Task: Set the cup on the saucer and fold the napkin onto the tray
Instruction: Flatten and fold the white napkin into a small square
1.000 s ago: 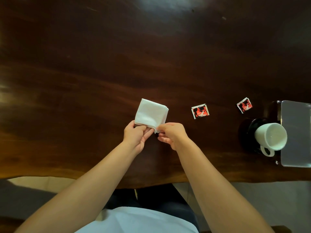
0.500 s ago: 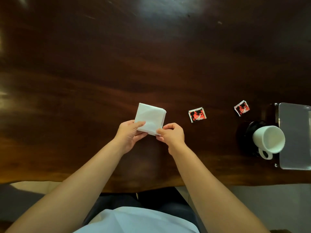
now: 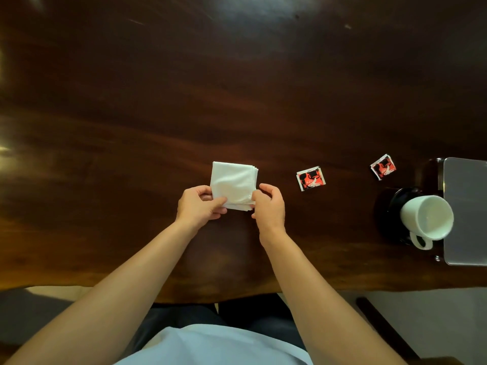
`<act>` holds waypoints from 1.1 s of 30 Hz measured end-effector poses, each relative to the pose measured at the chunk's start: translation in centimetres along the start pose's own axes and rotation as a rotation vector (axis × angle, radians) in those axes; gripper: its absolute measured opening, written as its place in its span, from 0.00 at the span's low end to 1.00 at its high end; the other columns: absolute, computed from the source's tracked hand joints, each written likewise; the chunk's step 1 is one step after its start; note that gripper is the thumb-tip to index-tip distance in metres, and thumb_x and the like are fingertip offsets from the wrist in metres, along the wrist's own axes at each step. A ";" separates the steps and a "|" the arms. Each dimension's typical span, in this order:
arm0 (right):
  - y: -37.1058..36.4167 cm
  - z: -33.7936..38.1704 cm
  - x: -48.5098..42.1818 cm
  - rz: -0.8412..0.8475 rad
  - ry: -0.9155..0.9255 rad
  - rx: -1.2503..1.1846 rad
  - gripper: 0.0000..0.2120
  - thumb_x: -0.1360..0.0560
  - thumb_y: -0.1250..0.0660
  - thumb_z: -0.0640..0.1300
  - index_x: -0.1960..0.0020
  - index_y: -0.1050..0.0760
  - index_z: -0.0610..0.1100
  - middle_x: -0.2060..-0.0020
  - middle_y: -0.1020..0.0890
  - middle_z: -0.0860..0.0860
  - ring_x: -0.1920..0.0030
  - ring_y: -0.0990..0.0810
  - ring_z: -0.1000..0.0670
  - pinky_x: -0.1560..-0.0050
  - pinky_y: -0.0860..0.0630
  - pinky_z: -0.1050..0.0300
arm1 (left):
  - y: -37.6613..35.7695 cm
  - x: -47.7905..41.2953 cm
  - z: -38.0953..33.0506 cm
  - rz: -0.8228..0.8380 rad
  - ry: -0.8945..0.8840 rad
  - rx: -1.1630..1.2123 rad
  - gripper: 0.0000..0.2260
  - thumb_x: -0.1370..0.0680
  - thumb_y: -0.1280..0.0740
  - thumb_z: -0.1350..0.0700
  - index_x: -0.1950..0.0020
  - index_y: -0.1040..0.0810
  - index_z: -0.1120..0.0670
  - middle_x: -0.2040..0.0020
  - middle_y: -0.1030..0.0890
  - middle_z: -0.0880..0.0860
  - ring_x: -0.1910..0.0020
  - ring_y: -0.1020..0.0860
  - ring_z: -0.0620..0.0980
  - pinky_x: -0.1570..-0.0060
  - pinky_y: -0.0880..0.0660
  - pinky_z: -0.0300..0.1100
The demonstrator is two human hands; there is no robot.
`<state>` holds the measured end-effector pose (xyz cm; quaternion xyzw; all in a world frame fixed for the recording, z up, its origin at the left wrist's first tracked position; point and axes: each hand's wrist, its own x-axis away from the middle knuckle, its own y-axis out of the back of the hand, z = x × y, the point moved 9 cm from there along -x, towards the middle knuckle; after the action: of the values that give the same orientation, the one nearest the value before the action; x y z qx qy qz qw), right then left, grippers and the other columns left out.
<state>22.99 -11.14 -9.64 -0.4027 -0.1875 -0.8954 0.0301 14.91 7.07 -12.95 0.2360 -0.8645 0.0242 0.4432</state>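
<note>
A white napkin (image 3: 233,183), folded into a small square with layered edges on its right side, is over the dark wooden table in front of me. My left hand (image 3: 200,206) pinches its near left corner, thumb on top. My right hand (image 3: 268,206) pinches its near right corner. Far to the right a white cup (image 3: 427,218) stands on a black saucer (image 3: 388,210), handle toward me. The grey tray (image 3: 466,212) lies just right of the cup, cut off by the frame edge.
Two small red-and-black sachets lie on the table (image 3: 237,88), one sachet (image 3: 311,178) right of the napkin, the other sachet (image 3: 383,167) near the tray's far corner. The table's near edge runs just below my forearms.
The napkin has been turned from a tilted to a squarer position. Both hands shifted from its near corner to its two near corners, gripping from either side.
</note>
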 end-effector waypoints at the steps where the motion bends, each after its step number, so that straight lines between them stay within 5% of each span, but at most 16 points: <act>1: -0.2 0.0 -0.4 0.008 -0.045 -0.023 0.22 0.25 0.35 0.45 0.31 0.28 0.49 0.41 0.21 0.50 0.41 0.22 0.48 0.44 0.20 0.48 | 0.0 -0.1 0.0 0.003 0.000 -0.015 0.14 0.26 0.24 0.59 0.42 0.20 0.57 0.51 0.14 0.56 0.61 0.13 0.51 0.57 0.16 0.47; 10: -1.6 0.6 -2.8 0.079 -0.248 -0.165 0.36 0.33 0.20 0.40 0.31 0.32 0.50 0.39 0.23 0.45 0.42 0.20 0.43 0.42 0.19 0.42 | 0.2 -0.8 -0.4 0.064 0.002 -0.124 0.16 0.27 0.22 0.58 0.41 0.19 0.57 0.53 0.14 0.56 0.64 0.14 0.52 0.59 0.16 0.46; 19: -2.5 1.4 -2.8 0.216 -0.195 -0.167 0.23 0.32 0.29 0.26 0.41 0.23 0.44 0.44 0.19 0.44 0.42 0.20 0.41 0.43 0.19 0.40 | 0.1 -0.7 -0.4 0.101 -0.008 -0.139 0.18 0.26 0.23 0.59 0.38 0.20 0.57 0.51 0.14 0.56 0.66 0.15 0.49 0.61 0.16 0.42; 29: -1.9 2.0 -3.6 0.143 -0.173 -0.189 0.32 0.33 0.25 0.28 0.35 0.27 0.50 0.43 0.21 0.45 0.44 0.19 0.42 0.46 0.17 0.41 | -0.1 -0.7 -0.4 0.158 0.020 -0.110 0.18 0.27 0.23 0.60 0.38 0.20 0.59 0.51 0.14 0.57 0.65 0.15 0.50 0.55 0.16 0.48; 33: -1.9 2.3 -3.9 0.137 -0.204 -0.253 0.32 0.36 0.29 0.23 0.39 0.25 0.51 0.41 0.22 0.43 0.43 0.20 0.40 0.48 0.18 0.42 | 0.0 -0.5 -0.5 0.157 0.025 -0.113 0.18 0.27 0.23 0.60 0.38 0.20 0.59 0.51 0.14 0.56 0.65 0.14 0.50 0.57 0.15 0.46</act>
<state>26.88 -8.91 -11.72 -0.5041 -0.0477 -0.8621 0.0210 15.57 7.37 -13.04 0.1419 -0.8747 0.0127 0.4633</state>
